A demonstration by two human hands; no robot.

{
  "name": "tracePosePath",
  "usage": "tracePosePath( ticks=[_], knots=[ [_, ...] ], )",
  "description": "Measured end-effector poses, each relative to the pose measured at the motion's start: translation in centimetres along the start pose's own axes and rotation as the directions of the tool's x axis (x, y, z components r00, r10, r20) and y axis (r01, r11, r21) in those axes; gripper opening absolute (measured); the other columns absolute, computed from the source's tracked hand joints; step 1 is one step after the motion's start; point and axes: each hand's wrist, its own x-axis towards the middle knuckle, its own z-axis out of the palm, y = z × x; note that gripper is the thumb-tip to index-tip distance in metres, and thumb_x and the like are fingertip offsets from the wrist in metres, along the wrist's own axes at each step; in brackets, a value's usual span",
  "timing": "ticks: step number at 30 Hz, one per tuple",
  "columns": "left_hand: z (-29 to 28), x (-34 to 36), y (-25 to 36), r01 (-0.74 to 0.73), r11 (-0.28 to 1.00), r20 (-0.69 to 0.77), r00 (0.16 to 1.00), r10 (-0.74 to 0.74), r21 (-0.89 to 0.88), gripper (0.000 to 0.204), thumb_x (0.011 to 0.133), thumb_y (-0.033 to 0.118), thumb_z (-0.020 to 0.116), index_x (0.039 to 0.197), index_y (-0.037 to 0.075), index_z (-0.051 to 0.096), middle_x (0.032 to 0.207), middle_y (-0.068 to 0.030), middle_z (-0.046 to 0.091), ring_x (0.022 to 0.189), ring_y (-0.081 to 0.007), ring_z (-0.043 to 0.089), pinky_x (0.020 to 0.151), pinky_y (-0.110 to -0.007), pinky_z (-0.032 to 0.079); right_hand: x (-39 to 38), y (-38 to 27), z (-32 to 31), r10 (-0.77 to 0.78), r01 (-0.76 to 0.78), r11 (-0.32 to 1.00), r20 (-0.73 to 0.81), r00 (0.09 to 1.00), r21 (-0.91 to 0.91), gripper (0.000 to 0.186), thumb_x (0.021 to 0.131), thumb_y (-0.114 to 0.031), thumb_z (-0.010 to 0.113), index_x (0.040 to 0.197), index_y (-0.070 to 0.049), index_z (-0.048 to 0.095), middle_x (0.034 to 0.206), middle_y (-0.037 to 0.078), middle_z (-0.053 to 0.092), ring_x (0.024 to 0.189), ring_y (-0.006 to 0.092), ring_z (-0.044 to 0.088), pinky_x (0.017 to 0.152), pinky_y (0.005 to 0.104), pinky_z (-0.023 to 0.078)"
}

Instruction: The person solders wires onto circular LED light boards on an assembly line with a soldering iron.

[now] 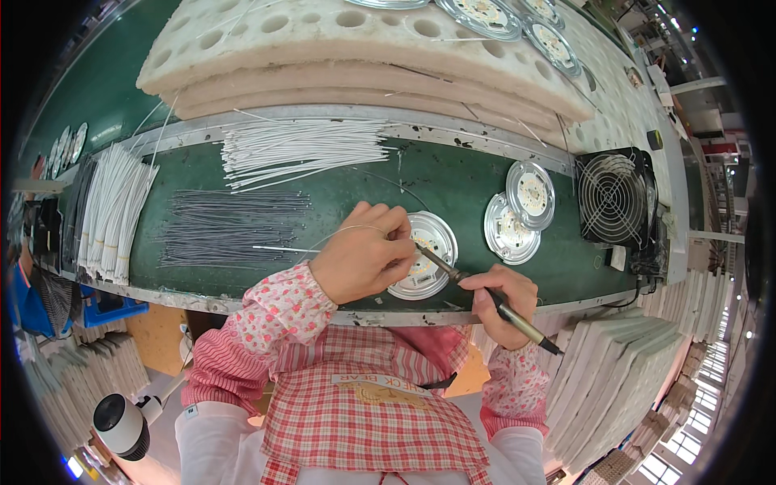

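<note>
My right hand (505, 303) is closed round the handle of a soldering iron (515, 318), held like a pen. Its tip meets a round silver LED lamp plate (423, 284) lying flat on the green bench. My left hand (360, 255) is closed in a pinch over the plate's left side, close to the iron's tip. A thin wire (346, 229) loops across the back of that hand, and a white wire (283, 249) sticks out to its left. What the left fingertips grip is mostly hidden; it looks like a thin wire end.
Grey wires (234, 218) and white wires (303, 149) lie in loose piles on the left, beside a white wire bundle (117, 214). Two LED plates (509, 230) overlap at right, near a black fan (612, 198). A thick pale holed board (364, 48) stands behind.
</note>
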Motion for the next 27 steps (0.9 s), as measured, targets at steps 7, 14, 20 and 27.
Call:
tracePosePath(
  ticks=[7,14,20,27],
  knots=[
    [0.0,-0.4,0.0,-0.076,0.983,-0.014,0.997,0.079,0.165,0.018,0.077,0.012,0.075,0.092,0.009,0.064,0.095,-0.0040,0.057,0.083,-0.0223,0.055,0.076,-0.037,0.041,-1.0,0.6,0.1,0.157,-0.153,0.977,-0.016,0.987,0.146,0.015,0.086,-0.006,0.062,0.095,0.001,0.073,0.069,0.006,0.061,0.053,0.0108,0.054,0.050,0.0264,0.040],
    [-1.5,-2.1,0.1,-0.174,0.926,0.107,0.983,0.146,0.336,0.053,0.074,0.007,0.068,0.127,0.011,0.062,0.109,-0.0063,0.060,0.097,-0.0233,0.059,0.083,-0.036,0.046,-1.8,0.7,0.9,0.212,-0.194,0.940,-0.033,0.977,0.280,0.016,0.093,-0.006,0.057,0.099,0.005,0.067,0.071,0.006,0.060,0.055,0.0101,0.058,0.051,0.0231,0.044],
    [-1.8,-2.1,0.7,-0.254,0.867,0.215,0.961,0.175,0.429,0.055,0.080,0.009,0.060,0.134,0.003,0.056,0.117,-0.0109,0.057,0.107,-0.0254,0.057,0.090,-0.038,0.046,-2.6,-0.1,1.5,0.236,-0.195,0.936,-0.109,0.966,0.293,0.014,0.092,-0.004,0.057,0.099,0.004,0.067,0.071,0.007,0.059,0.055,0.0114,0.058,0.050,0.0236,0.043],
    [-1.8,-2.1,0.7,-0.250,0.880,0.229,0.959,0.167,0.403,0.053,0.081,0.010,0.058,0.134,0.003,0.056,0.115,-0.0108,0.057,0.108,-0.0261,0.057,0.091,-0.038,0.046,-0.8,-1.2,4.0,-0.130,0.041,0.823,-0.118,0.984,-0.567,0.073,0.075,-0.031,0.085,0.133,-0.003,0.053,0.113,0.019,0.060,0.106,0.0325,0.058,0.096,0.0458,0.044]
  ],
)
